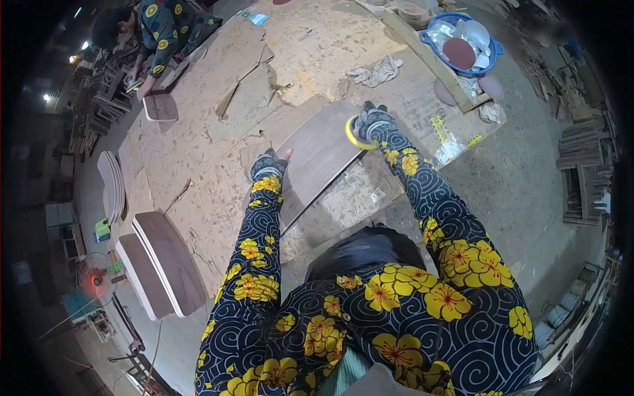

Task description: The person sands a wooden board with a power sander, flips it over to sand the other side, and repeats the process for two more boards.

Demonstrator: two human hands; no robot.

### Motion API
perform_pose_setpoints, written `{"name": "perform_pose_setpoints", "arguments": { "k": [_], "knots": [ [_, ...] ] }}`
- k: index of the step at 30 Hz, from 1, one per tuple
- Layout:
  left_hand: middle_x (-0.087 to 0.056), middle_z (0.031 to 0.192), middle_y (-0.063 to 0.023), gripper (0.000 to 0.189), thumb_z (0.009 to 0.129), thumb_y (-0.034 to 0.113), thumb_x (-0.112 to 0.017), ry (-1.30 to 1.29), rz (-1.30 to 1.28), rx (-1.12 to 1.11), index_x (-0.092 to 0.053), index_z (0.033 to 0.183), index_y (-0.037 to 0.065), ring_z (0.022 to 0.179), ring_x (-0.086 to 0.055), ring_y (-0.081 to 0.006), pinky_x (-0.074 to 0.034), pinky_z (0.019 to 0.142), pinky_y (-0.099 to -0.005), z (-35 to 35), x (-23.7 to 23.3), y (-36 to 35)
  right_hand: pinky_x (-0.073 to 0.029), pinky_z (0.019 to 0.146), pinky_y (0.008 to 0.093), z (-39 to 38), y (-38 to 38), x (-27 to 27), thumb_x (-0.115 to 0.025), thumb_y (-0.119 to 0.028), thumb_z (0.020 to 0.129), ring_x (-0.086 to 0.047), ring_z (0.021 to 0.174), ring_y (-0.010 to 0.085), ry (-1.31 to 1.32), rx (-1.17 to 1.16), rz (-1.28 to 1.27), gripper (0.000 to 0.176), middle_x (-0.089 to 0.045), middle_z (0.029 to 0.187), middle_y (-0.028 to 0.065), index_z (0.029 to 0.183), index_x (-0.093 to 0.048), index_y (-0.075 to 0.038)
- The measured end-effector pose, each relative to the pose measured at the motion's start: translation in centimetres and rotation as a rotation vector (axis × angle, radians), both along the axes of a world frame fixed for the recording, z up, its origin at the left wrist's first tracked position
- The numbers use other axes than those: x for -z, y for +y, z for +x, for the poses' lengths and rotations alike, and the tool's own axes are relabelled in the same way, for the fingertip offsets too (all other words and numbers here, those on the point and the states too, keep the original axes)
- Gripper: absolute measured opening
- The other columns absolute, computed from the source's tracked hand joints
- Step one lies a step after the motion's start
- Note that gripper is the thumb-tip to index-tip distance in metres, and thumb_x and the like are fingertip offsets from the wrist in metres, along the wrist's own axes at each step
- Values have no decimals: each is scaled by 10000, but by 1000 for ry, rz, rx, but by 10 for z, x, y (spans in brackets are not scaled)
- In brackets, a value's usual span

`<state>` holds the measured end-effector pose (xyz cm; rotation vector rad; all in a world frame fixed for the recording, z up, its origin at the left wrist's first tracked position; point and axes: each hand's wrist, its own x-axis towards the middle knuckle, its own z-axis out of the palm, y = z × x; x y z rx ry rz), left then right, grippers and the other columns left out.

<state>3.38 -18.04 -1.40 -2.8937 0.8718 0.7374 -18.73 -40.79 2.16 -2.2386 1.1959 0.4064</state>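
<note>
A curved, brown wooden board (pixel 317 158) lies on the cardboard-covered table in front of me. My left hand (pixel 267 166), in a grey glove with bare fingertips, grips the board's left edge, its thumb on the top face. At the right end, my gloved right hand (pixel 374 119) is closed on a round sanding pad with a yellow rim (pixel 353 136), pressed against the board's surface. The pad's underside is hidden.
Curved boards (pixel 168 264) lean at the table's left edge, near a stack (pixel 111 185). A blue basket (pixel 490 63) holds sanding discs. A rag (pixel 376 71) lies nearby. Across the table a co-worker (pixel 162 39) handles another board (pixel 160 107). A fan (pixel 96 277) stands left.
</note>
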Motion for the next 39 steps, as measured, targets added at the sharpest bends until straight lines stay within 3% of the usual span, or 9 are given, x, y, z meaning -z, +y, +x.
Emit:
{"name": "perform_pose_setpoints", "arguments": {
  "k": [13,21,23,26,28,30,32,35,39],
  "knots": [
    [-468,1468,-205,955,766,739,-626,158,-157,-82,-513,1404,36,1357,-451,-347,-359,1122,-431,28,-2,12,-529,899,476,-17,172,17,-736,-329,760,-593,1112,373,-430,-400,-170,603,-577,1241,197,1289,-537,-120],
    [-690,1110,-143,947,773,801,-568,316,-592,-826,-621,1261,-9,989,-633,-315,-484,878,-381,87,46,143,-499,913,426,-102,112,-9,-867,-233,613,-586,1050,325,-790,294,-101,690,-574,1156,172,1199,-532,-88],
    [-680,1042,-113,877,751,752,-654,490,-475,-894,-632,1233,20,892,-613,-279,-491,807,-392,39,16,146,-497,910,414,-108,100,-9,-866,-203,616,-586,1031,313,-787,353,-83,678,-574,1144,160,1192,-530,-83],
    [-639,1051,-41,408,878,347,-743,973,-1196,-1161,-625,1208,138,849,-573,-194,-521,760,-317,-48,51,158,-494,911,413,-96,111,-33,-866,-205,617,-586,1033,309,-768,316,-72,685,-576,1140,156,1201,-529,-84],
    [-602,1194,-100,406,974,289,-614,939,-1385,-790,-530,1342,140,1001,-603,-252,-554,842,-363,-90,141,163,-499,899,403,-78,115,-26,-871,-190,620,-590,1014,295,-790,259,-16,682,-590,1117,150,1202,-531,-84],
    [-613,1242,-203,406,1017,341,-530,1441,-1143,-1609,-515,1362,126,1050,-632,-378,-574,851,-426,-133,45,129,-516,864,384,-59,124,-24,-874,-159,625,-606,966,272,-714,200,-10,670,-606,1089,141,1195,-534,-68],
    [-641,1209,-203,432,1018,396,-509,1685,-833,-1127,-535,1321,89,995,-653,-380,-579,826,-433,-153,59,139,-515,890,419,-42,117,10,-886,-191,617,-612,1018,337,-603,137,-81,690,-594,1144,171,1208,-542,-101],
    [-679,1135,-180,517,951,431,-611,1475,-523,-563,-548,1325,78,875,-686,-320,-578,720,-390,-141,39,162,-497,952,476,-11,125,8,-893,-236,618,-581,1123,413,-367,102,-134,737,-554,1229,212,1256,-535,-142],
    [-668,1125,-237,566,855,474,-684,56,-513,-311,-639,1193,22,1015,-664,-339,-537,850,-442,-53,44,246,-475,1022,457,27,127,-3,-829,-310,708,-573,1120,405,-4,-5,-118,750,-514,1295,217,1362,-490,-169]
  ]
}}
